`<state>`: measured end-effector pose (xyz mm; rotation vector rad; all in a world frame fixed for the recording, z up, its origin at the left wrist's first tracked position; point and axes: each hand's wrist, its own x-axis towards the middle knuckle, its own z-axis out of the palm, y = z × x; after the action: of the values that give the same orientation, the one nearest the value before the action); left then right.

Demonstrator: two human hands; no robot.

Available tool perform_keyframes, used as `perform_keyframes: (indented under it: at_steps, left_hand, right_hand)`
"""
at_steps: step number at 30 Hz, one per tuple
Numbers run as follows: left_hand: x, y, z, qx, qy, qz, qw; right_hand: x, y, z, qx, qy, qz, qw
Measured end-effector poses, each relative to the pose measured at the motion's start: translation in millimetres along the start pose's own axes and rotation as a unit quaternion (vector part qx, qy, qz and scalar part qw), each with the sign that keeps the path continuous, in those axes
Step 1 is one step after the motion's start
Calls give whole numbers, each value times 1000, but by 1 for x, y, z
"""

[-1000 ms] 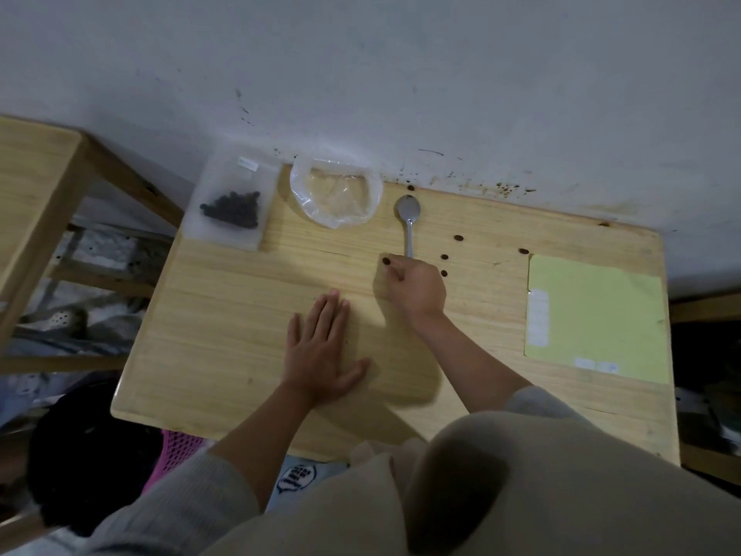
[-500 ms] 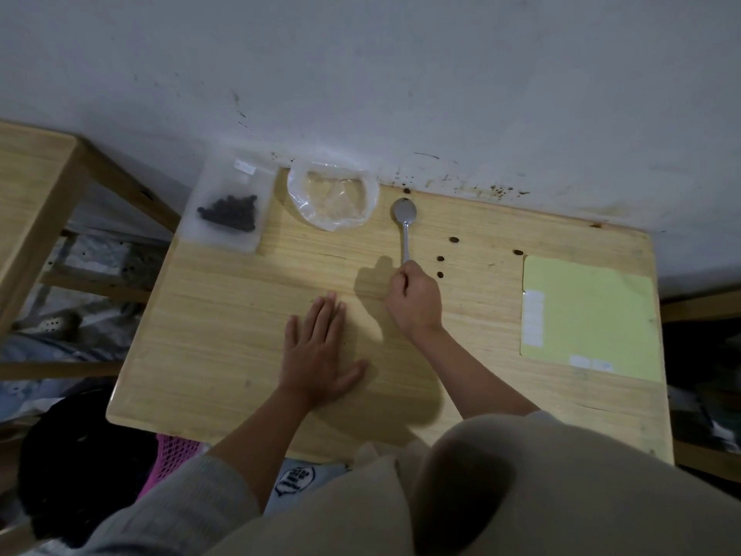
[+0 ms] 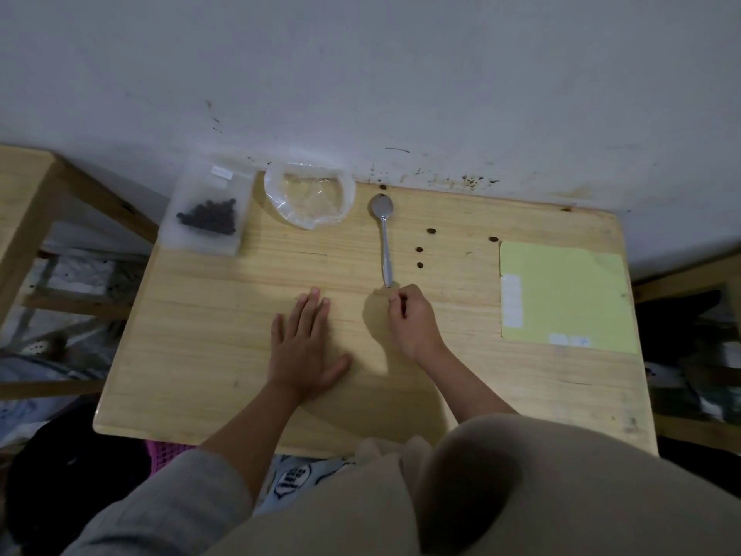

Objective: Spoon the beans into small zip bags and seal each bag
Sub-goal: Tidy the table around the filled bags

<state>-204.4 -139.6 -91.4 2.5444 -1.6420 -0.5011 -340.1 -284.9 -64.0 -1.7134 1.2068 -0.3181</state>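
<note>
Wooden table (image 3: 200, 355), pale grain, pushed against a marked white wall (image 3: 361, 74). Yellow-green sheet (image 3: 569, 290) lies flat at the table's right side, pale labels on its left and near edges.

Left hand (image 3: 302, 347) flat on the tabletop near the middle, palm down, fingers straight and together, thumb out to the right; holds nothing.

Right hand (image 3: 413, 319) just right of it, fingers curled, pinching the near end of the spoon's handle.

Filled zip bag (image 3: 208, 210) at the far left corner, overhanging the table's edge: frosted clear plastic, small white label near its top, a dark clump of beans (image 3: 208, 214) in its lower half.

Open clear bag (image 3: 308, 198) just right of it, against the wall, mouth spread into a rounded ring, looks empty.

Spoon (image 3: 384, 234): plain metal, bowl dull grey. Long axis runs near-to-far, bowl toward the wall, handle toward the person, tilted slightly.

Loose beans (image 3: 420, 265) scattered right of the spoon handle, four dark specks, well apart; one lies close to the sheet's far corner.
</note>
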Motion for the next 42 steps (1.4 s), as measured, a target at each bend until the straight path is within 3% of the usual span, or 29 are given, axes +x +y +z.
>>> perform_keyframes:
  at_steps: [9, 14, 19, 31, 34, 42]
  left_hand:
    - [0, 1, 1, -4, 1, -6, 1000]
    - [4, 9, -1, -27, 28, -25, 999]
    - [27, 29, -2, -51, 51, -58, 996]
    - [82, 44, -4, -5, 8, -41, 999]
    - [82, 43, -3, -12, 7, -41, 999]
    - [82, 44, -3, -12, 3, -45, 999]
  right_hand:
    - [3, 5, -11, 161, 7, 126, 979]
    - [11, 10, -19, 132, 79, 108, 982]
    - [26, 16, -36, 6, 131, 45, 990]
    - [63, 16, -41, -145, 70, 19, 987]
    - [65, 16, -39, -148, 69, 9, 986]
    - [55, 7, -46, -17, 113, 0, 993]
